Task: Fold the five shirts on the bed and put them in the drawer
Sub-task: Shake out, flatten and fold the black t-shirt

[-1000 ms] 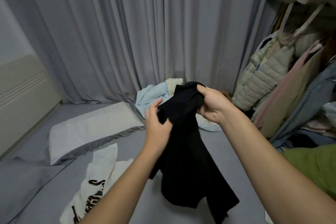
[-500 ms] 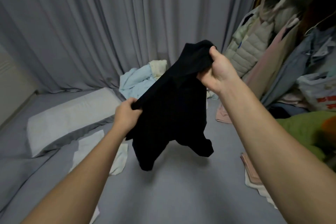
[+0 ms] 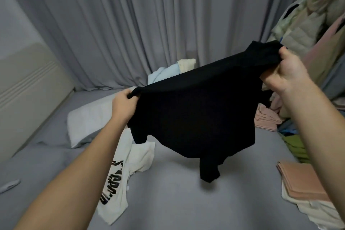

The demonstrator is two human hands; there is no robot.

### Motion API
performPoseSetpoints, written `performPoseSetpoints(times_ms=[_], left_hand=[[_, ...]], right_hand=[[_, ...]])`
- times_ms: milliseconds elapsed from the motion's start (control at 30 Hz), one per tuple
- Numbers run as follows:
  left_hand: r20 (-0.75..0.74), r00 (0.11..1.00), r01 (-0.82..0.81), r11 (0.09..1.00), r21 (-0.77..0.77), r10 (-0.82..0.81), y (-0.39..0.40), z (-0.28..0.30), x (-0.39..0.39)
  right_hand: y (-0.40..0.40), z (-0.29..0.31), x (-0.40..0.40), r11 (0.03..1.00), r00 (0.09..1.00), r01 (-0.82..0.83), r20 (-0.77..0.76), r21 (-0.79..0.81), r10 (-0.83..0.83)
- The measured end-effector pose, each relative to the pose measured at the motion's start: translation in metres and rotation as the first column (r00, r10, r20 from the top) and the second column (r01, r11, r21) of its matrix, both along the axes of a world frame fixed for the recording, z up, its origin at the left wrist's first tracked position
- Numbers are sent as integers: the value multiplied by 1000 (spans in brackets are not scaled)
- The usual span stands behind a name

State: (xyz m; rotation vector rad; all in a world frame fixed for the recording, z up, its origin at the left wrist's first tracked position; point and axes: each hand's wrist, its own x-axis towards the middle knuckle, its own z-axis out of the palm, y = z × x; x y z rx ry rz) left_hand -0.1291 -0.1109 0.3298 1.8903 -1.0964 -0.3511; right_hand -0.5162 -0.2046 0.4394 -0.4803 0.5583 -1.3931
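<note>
Shirt point(image 3: 194, 117) — black, now stretched wide between the two hands and hanging clear above the bed point(image 3: 177, 201). A second ago we saw it bunched in a dark clump close between the hands; half a second ago it was only partly drawn out. It now hangs as a broad panel, one sleeve dangling at its lower edge.

We note the left hand point(image 3: 124, 104) clenched round one upper corner of the shirt, and the right hand point(image 3: 285, 74) gripping the other upper corner, held higher, so the top edge slopes up to the right.

Below and left of the black shirt, a white printed shirt point(image 3: 119, 179) lies unfolded on the bed. Below and right of it, a pink folded piece point(image 3: 302, 181) sits on top of a pale one. Behind it, a light blue garment point(image 3: 160, 73) lies crumpled against the curtain point(image 3: 149, 15).

Our judgement — the shirt has been shaken open and is ready to be laid flat for folding. With at least one shirt unfolded and no drawer in view, the task looks well short of done.
</note>
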Motion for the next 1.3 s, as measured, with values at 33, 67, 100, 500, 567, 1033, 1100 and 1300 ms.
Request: performPoseSetpoints(times_ms=[33,67,100,500,567,1033,1100,1300], left_hand=[[-167,986,26,1000,-5,-26,1,4,-6],[-355,933,55,998,-6,-54,1,9,-14],[-543,836,90,996,-13,-82,-2,14,-23],[-997,2,116,991,-70,-71,-22,23,-130],[-995,-40,44,994,-97,-95,-21,22,-124],[182,983,120,771,-625,-5,26,-3,-109],[395,867,473,752,-459,-304,23,2,-124],[233,809,562,826,-35,-540,17,3,-119]], right_hand=[[-4,-4,-2,1000,999,-15,35,6,15],[-6,-10,-3,998,997,-56,56,9,55],[-6,-20,1,992,992,-126,15,15,126],[96,-193,92,814,377,-564,-833,141,405],[89,-197,91,883,304,-445,-902,149,306],[40,-78,128,809,396,-557,-916,-185,63],[42,-66,135,778,399,-588,-916,-220,42],[34,-84,108,850,467,-507,-874,-140,134]])
